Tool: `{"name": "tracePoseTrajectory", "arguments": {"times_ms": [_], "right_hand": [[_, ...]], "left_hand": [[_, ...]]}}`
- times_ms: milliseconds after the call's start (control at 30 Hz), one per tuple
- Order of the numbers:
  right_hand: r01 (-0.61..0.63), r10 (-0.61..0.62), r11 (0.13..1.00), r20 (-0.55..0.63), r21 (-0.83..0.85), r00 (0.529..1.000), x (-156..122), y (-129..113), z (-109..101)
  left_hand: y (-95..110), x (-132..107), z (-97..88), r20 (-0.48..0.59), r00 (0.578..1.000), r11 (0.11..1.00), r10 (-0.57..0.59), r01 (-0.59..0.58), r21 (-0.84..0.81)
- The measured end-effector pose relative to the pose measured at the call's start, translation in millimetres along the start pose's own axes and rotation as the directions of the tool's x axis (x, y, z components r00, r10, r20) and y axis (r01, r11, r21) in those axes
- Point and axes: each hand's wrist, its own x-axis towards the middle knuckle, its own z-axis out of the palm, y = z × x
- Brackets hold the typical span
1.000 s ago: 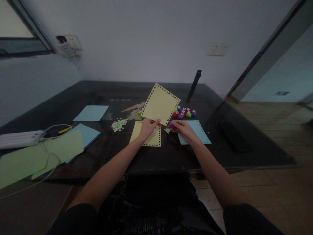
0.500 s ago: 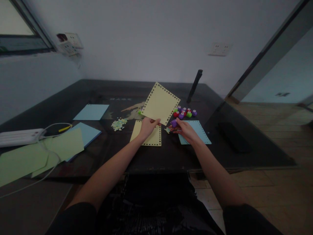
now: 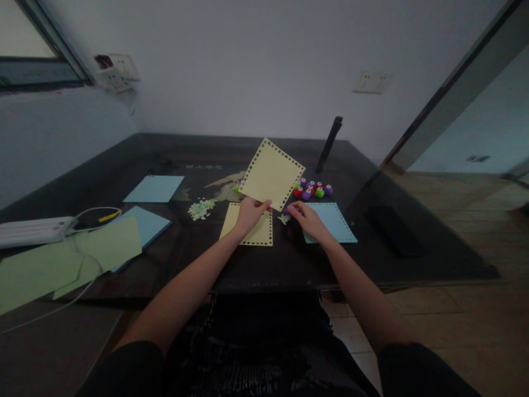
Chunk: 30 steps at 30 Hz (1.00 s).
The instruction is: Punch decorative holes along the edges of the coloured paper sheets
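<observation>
My left hand [image 3: 250, 214] pinches the near edge of a yellow paper sheet [image 3: 271, 172], holding it tilted above the table. Shaped holes run along several of its edges. My right hand [image 3: 306, 218] is closed around a small purple craft punch [image 3: 286, 210] at the sheet's lower right corner; the fingers mostly cover it. Beneath my left hand lies another punched yellow sheet [image 3: 261, 234]. A light blue sheet with punched edges [image 3: 333, 220] lies partly under my right hand. Paper bits [image 3: 284, 219] are scattered just below the raised corner.
Several red, green and purple punches [image 3: 313, 190] cluster behind my right hand. A pile of paper bits [image 3: 201, 209] lies left. Blue sheets [image 3: 155, 189], green sheets [image 3: 99, 251] and a white power strip [image 3: 35, 232] with a cable are farther left. A black stick-like object [image 3: 329, 144] stands at the back.
My right hand has moved slightly left with the purple punch, bringing it to the sheet's corner, and its fingers have closed more around it. My left hand and the sheet stay nearly still.
</observation>
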Motion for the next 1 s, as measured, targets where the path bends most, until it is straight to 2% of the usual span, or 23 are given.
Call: {"name": "tracePoseTrajectory", "arguments": {"times_ms": [133, 400, 633, 867, 1000], "right_hand": [[-0.037, 0.043, 0.995, -0.072, 0.089, 0.996, 1, 0, -2], [-0.119, 0.142, 0.961, -0.077, 0.251, 0.987, 5, 9, -1], [-0.122, 0.152, 0.968, -0.128, 0.218, 0.98, 5, 16, 2], [-0.16, 0.194, 0.929, -0.071, 0.333, 0.979, 5, 12, 4], [-0.141, 0.176, 0.931, -0.075, 0.338, 0.982, 4, 9, 4]], "left_hand": [[-2, 0, 0.6, -0.004, 1.0, 1.0, 0.016, -0.016, -0.017], [3, -1, -1.2, 0.007, 1.0, 1.0, -0.004, 0.004, -0.03], [7, -3, -2.4, 0.002, 1.0, 0.999, -0.007, 0.007, -0.033], [4, -2, -2.0, 0.006, 1.0, 1.0, -0.012, 0.011, 0.022], [2, -1, -2.3, 0.004, 1.0, 0.999, 0.0, 0.0, 0.042]]}}
